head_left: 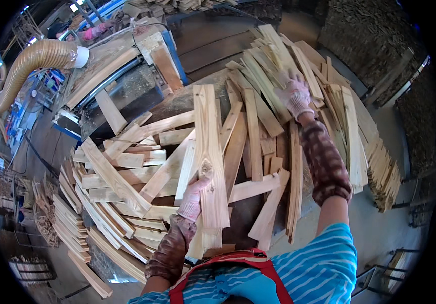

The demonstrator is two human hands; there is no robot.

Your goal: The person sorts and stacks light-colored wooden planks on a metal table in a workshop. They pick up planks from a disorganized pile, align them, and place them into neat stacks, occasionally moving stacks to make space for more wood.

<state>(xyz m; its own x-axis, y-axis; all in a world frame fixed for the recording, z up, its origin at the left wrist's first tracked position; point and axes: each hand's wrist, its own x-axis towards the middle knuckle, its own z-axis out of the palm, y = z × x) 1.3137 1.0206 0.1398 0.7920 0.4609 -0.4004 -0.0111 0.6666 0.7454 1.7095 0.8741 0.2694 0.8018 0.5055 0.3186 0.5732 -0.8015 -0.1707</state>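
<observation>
In the head view, a long, pale board (209, 126) lies lengthwise down the middle, its lower end near the person's chest and its upper end toward the machine side. It is straight-edged and squared at both ends, with brownish grain lines running along it and a dark, rough knot (206, 167) just above the thumb. The gloved left hand (192, 200) is closed on its left edge, thumb across the upper face. The gloved right hand (295, 93) reaches out to a heap of boards (263, 66) at upper right, palm down with its fingers slightly spread on the wood; whether it grips one, I cannot tell.

Loose boards (114, 177) lie crisscrossed to the left of the held one, some touching or overlapping others, and more crowd in on its right, between the two hands. A stepped stack of slats (69, 228) stands at far left, another stack (385, 172) at far right. Beyond the loose boards is a machine (127, 81) with blue edges, and a ribbed tan hose (40, 53) curves beside it.

The left fingers under the board are hidden, as is much of the lower layer of wood. The dark rim cuts off the surroundings, and the far background is too small to make out.
</observation>
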